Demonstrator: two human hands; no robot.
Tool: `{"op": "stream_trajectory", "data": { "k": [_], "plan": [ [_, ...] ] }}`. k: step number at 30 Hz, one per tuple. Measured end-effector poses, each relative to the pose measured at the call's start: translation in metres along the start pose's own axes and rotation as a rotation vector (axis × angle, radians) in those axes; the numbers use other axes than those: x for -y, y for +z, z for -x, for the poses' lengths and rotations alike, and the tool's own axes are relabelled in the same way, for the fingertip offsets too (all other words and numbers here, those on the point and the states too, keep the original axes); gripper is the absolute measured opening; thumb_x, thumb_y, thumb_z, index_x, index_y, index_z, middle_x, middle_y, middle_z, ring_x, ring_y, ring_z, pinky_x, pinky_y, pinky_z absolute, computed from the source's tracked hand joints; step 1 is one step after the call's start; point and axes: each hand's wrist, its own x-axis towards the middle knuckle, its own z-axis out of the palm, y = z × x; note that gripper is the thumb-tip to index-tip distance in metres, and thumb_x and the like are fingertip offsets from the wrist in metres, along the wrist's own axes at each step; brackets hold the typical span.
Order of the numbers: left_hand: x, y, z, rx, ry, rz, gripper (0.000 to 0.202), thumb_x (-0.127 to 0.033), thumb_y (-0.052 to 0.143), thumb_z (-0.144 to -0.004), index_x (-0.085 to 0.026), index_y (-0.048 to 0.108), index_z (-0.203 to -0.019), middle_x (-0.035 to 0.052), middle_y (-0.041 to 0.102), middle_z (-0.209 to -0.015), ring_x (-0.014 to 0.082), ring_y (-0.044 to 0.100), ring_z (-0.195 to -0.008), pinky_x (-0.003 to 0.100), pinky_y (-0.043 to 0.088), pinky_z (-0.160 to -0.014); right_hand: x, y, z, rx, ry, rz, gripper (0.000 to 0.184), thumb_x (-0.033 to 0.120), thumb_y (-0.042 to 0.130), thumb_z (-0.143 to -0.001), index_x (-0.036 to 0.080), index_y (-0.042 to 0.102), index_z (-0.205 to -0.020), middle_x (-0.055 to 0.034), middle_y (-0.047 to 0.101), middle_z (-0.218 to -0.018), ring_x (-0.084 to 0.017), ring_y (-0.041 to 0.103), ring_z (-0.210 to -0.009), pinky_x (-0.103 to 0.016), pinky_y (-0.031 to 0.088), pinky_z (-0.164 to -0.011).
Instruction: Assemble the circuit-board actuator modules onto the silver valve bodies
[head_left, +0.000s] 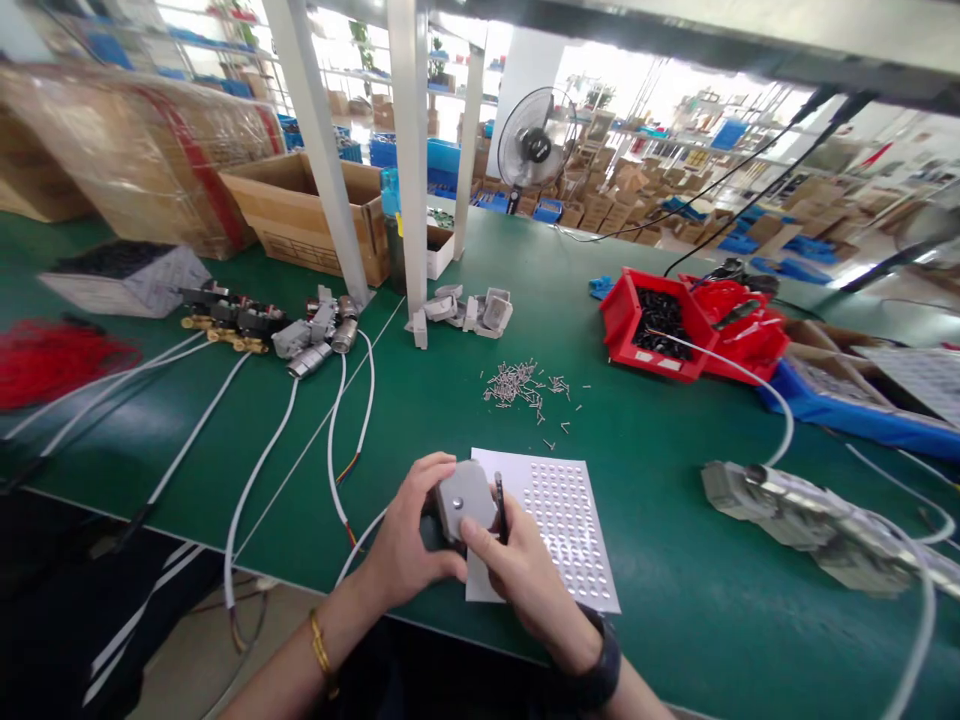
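Note:
Both hands meet at a small grey box-shaped housing (463, 492) with rounded corners and a small round spot on its face. My left hand (411, 530) grips it from the left, fingers along its far edge. My right hand (517, 560) presses its thumb on the lower face. A slim black stick-like tool (500, 505) stands up between the right fingers; its kind is unclear. A white cable (364, 543) runs toward the housing from the lower left. Beneath the hands lies a white sheet (487, 462) with rows of shiny round dots (566, 530).
A pile of small screws (514, 383) lies ahead on the green table (420, 410). Grey housing parts (472, 310) sit beyond. Red bins (652, 325) and metal assemblies (810, 520) with cables are on the right. More cabled connectors (311, 335) lie left, near white posts (409, 180).

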Motion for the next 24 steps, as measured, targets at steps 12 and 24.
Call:
{"op": "stream_trajectory", "data": {
  "k": [12,24],
  "plan": [
    [-0.023,-0.012,-0.053,0.281,-0.346,-0.169,0.044,-0.051,0.045,-0.089,-0.015,0.064,-0.071,0.0033,0.058,-0.074,0.0182,0.054,-0.074,0.027,0.039,-0.067,0.001,0.028,0.013,-0.056,0.285,-0.524,0.07,0.051,0.079,-0.066,0.022,0.041,-0.117,0.008,0.043,-0.068,-0.001,0.02,-0.036,-0.012,0.014,-0.028],
    [-0.024,-0.012,-0.046,0.25,-0.353,-0.129,0.043,-0.048,0.039,-0.092,-0.015,0.063,-0.078,0.0045,0.059,-0.079,0.0203,0.053,-0.082,0.029,0.04,-0.071,-0.006,0.021,0.009,-0.076,0.215,-0.503,0.058,0.052,0.079,-0.066,0.012,0.058,-0.103,0.0061,0.041,-0.056,-0.002,0.015,-0.036,-0.016,0.011,-0.029]
  ]
}}
